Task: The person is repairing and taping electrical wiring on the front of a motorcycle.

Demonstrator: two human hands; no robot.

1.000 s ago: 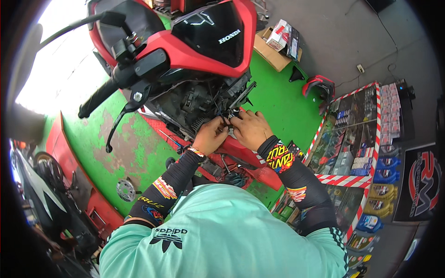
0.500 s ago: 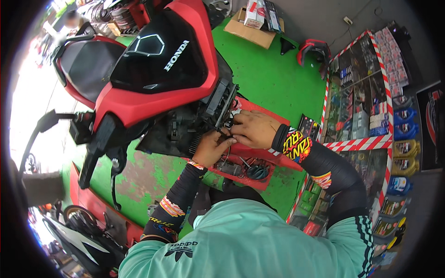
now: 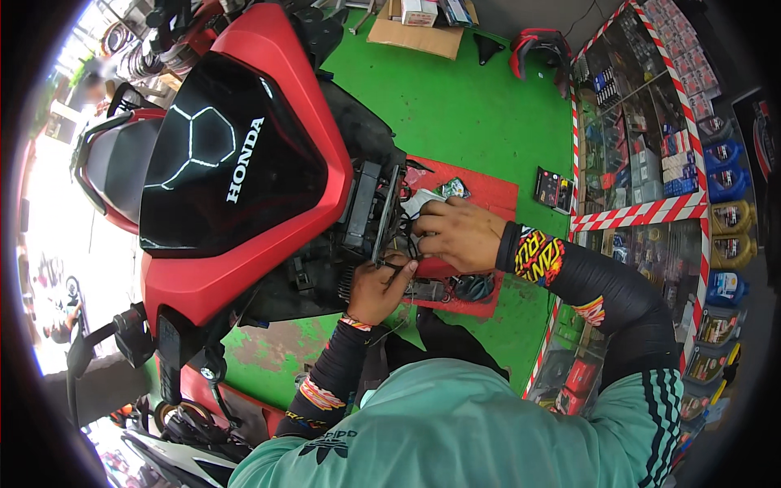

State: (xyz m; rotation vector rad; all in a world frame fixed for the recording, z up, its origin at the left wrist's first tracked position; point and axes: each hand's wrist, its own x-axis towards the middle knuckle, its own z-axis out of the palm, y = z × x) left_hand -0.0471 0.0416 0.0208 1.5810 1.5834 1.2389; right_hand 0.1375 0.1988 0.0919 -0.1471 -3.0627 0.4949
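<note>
Both hands are working at the opened side of the red scooter (image 3: 236,187), where the black wiring (image 3: 399,244) is sitting just ahead of the fingers: the right hand (image 3: 455,236) is curling narrow over it from above, the left hand (image 3: 378,289) is pinching up from below, slightly nearer. Underneath, a red mat (image 3: 488,191) is lying on the green floor (image 3: 455,106), with a glass display cabinet (image 3: 643,138) crowding the right side.
</note>
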